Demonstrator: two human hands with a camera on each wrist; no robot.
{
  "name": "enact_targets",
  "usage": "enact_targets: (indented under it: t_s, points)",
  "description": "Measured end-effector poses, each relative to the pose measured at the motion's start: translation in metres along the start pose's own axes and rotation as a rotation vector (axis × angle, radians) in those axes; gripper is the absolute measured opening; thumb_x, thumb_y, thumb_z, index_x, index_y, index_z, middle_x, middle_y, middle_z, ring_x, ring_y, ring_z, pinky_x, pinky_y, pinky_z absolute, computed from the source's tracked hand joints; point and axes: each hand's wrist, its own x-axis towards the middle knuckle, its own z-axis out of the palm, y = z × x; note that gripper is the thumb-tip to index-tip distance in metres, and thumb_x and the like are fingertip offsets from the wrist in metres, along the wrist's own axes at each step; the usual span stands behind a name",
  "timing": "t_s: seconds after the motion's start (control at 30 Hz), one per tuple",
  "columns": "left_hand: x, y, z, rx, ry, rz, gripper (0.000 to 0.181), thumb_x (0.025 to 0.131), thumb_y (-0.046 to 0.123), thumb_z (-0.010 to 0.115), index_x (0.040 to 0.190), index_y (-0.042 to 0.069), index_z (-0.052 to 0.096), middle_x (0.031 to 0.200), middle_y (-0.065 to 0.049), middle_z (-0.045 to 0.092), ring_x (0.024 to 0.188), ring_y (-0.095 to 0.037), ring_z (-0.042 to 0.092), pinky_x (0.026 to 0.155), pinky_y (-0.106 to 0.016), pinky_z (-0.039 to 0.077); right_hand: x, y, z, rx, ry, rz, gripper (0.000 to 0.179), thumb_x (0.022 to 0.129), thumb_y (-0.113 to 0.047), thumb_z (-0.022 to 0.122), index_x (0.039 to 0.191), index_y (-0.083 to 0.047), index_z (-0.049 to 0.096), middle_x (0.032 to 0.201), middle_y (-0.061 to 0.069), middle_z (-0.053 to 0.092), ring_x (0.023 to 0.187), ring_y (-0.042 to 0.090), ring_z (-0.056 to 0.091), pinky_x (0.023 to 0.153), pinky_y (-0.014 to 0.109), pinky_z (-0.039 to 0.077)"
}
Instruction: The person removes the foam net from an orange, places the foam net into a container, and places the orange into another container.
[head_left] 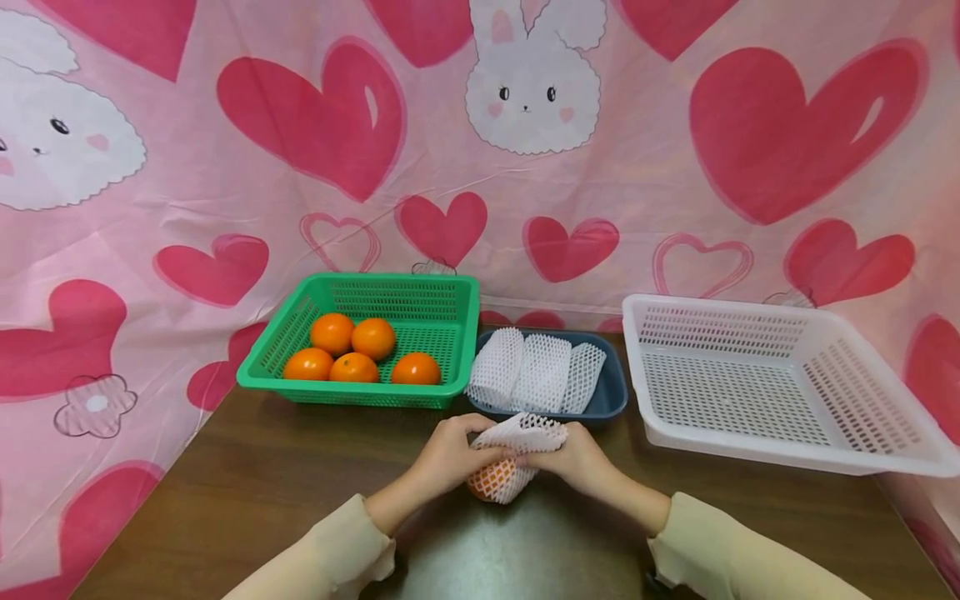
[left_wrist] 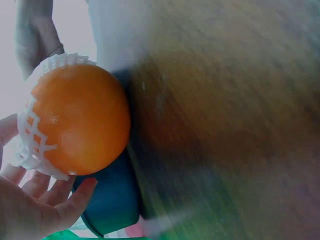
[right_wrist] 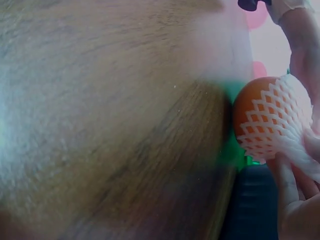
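Note:
Between both hands, low over the front middle of the table, is an orange (left_wrist: 85, 120) partly inside a white foam net sleeve (head_left: 521, 433). My left hand (head_left: 450, 454) grips the sleeved orange from the left, thumb across the net. From the right, my right hand (head_left: 588, 460) holds the net, its thumb near the other thumb. In the left wrist view one side of the orange bulges bare out of the net. The right wrist view shows the mesh (right_wrist: 277, 117) stretched over much of the fruit, with loose net gathered at the fingers.
A green basket (head_left: 360, 279) with several oranges (head_left: 373, 338) stands at the back left. Just beyond the hands, a dark blue tray (head_left: 617, 387) holds 3 white foam nets (head_left: 545, 367). A white basket (head_left: 723, 408) is at the right. Behind the table (head_left: 300, 467) hangs a pink heart-patterned cloth (head_left: 442, 158).

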Motion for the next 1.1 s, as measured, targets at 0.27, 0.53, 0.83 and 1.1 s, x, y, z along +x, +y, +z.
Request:
enact_targets:
  t_s: [0.27, 0.53, 0.83, 1.1]
  points:
    - [-0.005, -0.003, 0.007, 0.02, -0.098, -0.035, 0.056, 0.075, 0.029, 0.094, 0.118, 0.005, 0.069, 0.106, -0.002, 0.07, 0.088, -0.013, 0.061, 0.077, -0.027, 0.052, 0.003, 0.004, -0.004, 0.235, -0.026, 0.095, 0.043, 0.085, -0.007, 0.083, 0.117, 0.013, 0.064, 0.103, 0.013, 0.071, 0.09, 0.015, 0.065, 0.079, 0.028, 0.056]
    - [-0.007, -0.006, 0.008, 0.007, -0.191, -0.052, 0.07, 0.071, 0.029, 0.096, 0.127, 0.007, 0.062, 0.108, 0.004, 0.067, 0.091, -0.01, 0.06, 0.084, -0.029, 0.051, 0.009, -0.007, -0.009, 0.305, 0.006, 0.189, 0.043, 0.093, -0.008, 0.075, 0.124, 0.017, 0.06, 0.107, 0.019, 0.074, 0.091, 0.013, 0.068, 0.082, 0.026, 0.057]
    - [-0.008, -0.01, 0.009, 0.0, -0.209, -0.093, 0.078, 0.072, 0.03, 0.095, 0.135, 0.006, 0.055, 0.113, -0.002, 0.065, 0.091, -0.014, 0.062, 0.079, -0.029, 0.054, 0.017, -0.015, -0.025, 0.374, 0.149, 0.246, 0.048, 0.101, -0.006, 0.063, 0.143, 0.01, 0.045, 0.117, 0.018, 0.071, 0.092, 0.012, 0.069, 0.083, 0.028, 0.057]
    - [-0.008, -0.011, 0.008, 0.026, -0.237, -0.108, 0.065, 0.074, 0.03, 0.093, 0.128, 0.01, 0.063, 0.122, -0.009, 0.064, 0.098, -0.021, 0.061, 0.081, -0.034, 0.055, 0.031, -0.008, -0.039, 0.32, 0.359, 0.214, 0.046, 0.105, -0.009, 0.057, 0.146, 0.005, 0.045, 0.128, 0.023, 0.065, 0.089, 0.006, 0.069, 0.073, 0.024, 0.057]
